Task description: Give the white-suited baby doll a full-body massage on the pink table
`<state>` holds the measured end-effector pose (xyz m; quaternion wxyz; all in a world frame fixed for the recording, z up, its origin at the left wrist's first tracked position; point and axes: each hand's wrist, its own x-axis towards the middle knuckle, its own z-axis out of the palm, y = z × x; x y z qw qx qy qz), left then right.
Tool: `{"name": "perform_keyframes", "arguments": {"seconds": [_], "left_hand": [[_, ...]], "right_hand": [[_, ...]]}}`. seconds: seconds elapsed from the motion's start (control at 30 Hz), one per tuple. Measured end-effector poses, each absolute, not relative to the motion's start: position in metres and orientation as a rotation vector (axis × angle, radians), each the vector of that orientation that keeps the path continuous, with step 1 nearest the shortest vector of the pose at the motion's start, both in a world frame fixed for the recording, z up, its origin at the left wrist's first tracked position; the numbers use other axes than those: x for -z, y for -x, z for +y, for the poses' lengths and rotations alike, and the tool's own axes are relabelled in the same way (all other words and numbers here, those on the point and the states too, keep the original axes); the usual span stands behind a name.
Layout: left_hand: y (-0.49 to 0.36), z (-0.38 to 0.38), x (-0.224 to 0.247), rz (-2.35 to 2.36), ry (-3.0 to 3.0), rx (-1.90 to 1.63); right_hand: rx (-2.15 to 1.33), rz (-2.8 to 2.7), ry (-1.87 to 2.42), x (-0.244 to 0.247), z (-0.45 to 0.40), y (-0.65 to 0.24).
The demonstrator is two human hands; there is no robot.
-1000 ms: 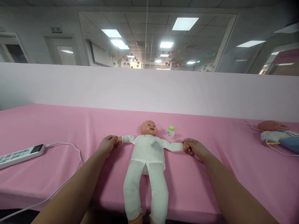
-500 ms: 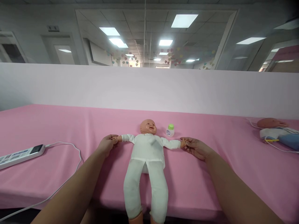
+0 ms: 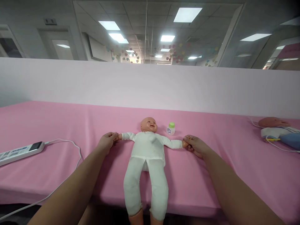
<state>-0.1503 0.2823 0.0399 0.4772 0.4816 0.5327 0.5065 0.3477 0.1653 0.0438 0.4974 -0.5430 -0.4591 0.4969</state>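
Observation:
A baby doll (image 3: 150, 147) in a white top and trousers lies face up, its arms spread to both sides and its feet at the front edge. My left hand (image 3: 108, 142) is closed on the doll's hand at the left. On the other side, my right hand (image 3: 195, 146) grips the doll's other hand between thumb and fingers. A small clear bottle with a green lid (image 3: 171, 128) stands beside the doll's head, touched by neither hand.
Pink cloth (image 3: 93, 118) covers the table. A white power strip (image 3: 22, 153) with a cable lies at the left. Another doll (image 3: 273, 122), with blue and white cloth and a thin tube, lies at the far right. A white low wall (image 3: 150, 84) runs behind, below glass.
The fingers of my right hand have folded more tightly round the doll's hand. My left fingers have also closed further over the other one. The view has shifted slightly.

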Motion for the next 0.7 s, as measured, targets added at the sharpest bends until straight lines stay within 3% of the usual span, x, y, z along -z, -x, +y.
{"name": "perform_keyframes", "arguments": {"seconds": [0.3, 0.7], "left_hand": [[0.149, 0.288, -0.040, 1.293, -1.009, -1.260], [0.150, 0.280, -0.044, 1.212, -1.157, -1.201]], "right_hand": [[-1.190, -0.772, 1.375, -0.033, 0.181, -0.354], [-1.486, -0.984, 1.107, -0.036, 0.168, -0.358]]}}
